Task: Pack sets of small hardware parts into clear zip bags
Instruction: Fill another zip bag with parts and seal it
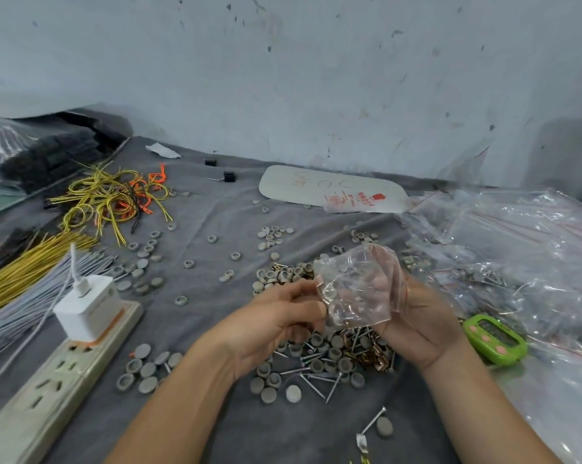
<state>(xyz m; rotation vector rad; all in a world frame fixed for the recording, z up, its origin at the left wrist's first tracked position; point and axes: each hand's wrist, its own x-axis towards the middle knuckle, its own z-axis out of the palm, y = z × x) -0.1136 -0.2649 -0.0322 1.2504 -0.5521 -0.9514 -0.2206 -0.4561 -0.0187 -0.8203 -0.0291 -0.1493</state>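
head cam | looks forward and down | close over table (215,229) | wall (316,78) behind

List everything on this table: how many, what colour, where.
cloth: one, grey, under everything
zip bag: one, clear, held up at centre
caps: many, grey, scattered over the cloth
nails: many, silver, heaped at centre front
wire loops: tangle, yellow and orange, back left
power strip: one, cream, front left
charger: one, white, plugged into the power strip
timer: one, green, right of centre
spare bags: pile, clear, far right
left grip: pinches the zip bag's left edge
right grip: holds the zip bag's right side
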